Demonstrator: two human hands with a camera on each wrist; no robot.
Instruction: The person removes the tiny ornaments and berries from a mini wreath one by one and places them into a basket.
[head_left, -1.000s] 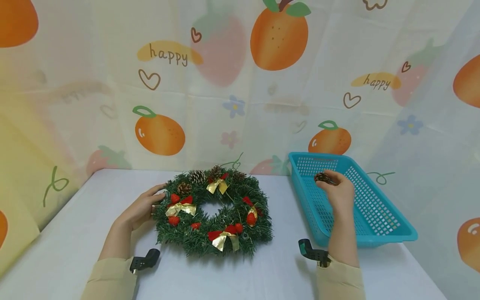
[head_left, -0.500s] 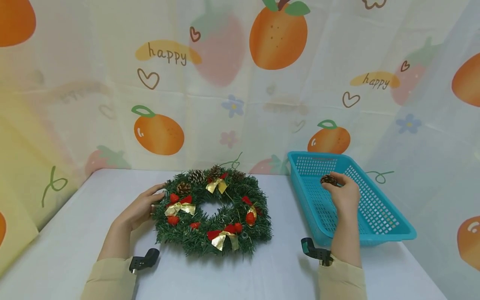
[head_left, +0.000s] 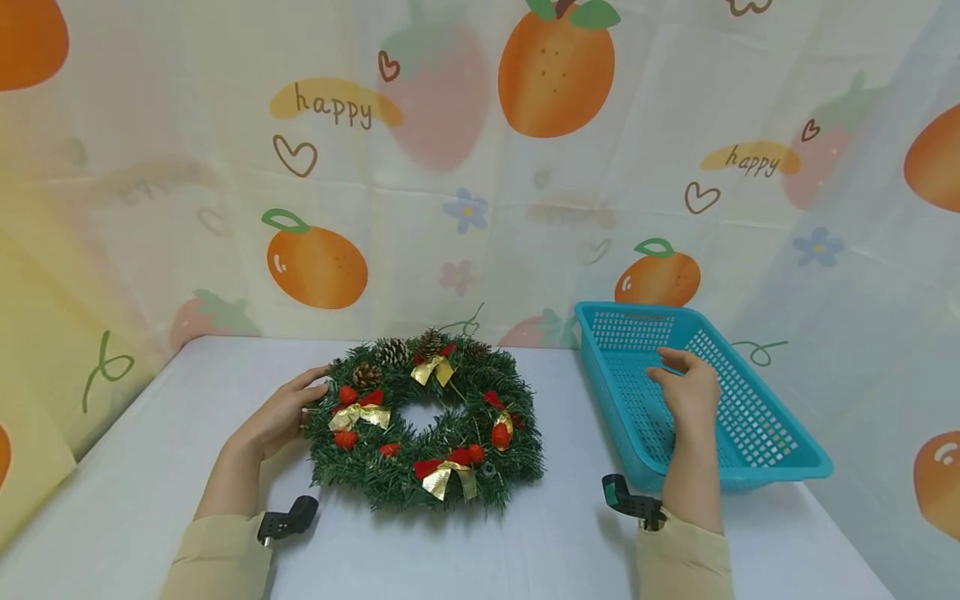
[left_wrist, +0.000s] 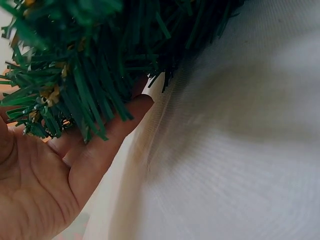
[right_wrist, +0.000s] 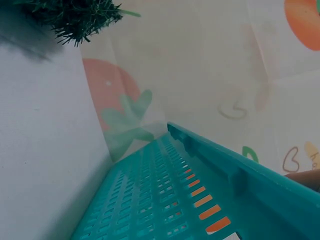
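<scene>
A green Christmas wreath (head_left: 510, 475) lies on the white table, trimmed with gold-and-red bows (head_left: 446, 475), red berries and several pine cones (head_left: 367, 377). At its left edge my left hand (head_left: 281, 412) holds the greenery. In the left wrist view, the fingers (left_wrist: 107, 145) of that hand run along and partly behind the green needles. Over the blue plastic basket (head_left: 780, 417), my right hand (head_left: 690, 396) hangs with thumb and fingers apart and nothing between them. A fingertip (right_wrist: 305, 177) of it shows past the basket's rim in the right wrist view.
The basket stands to the right of the wreath, near the fruit-printed cloth (head_left: 525, 217) behind the table. Bare white table surface (head_left: 570, 533) lies in front of and between them. A black wrist camera (head_left: 292, 518) sits on each forearm.
The right hand moved slightly right with a pine cone, then let it go over the basket; the cone no longer shows in the fingers. The left hand and the wreath stay in place.
</scene>
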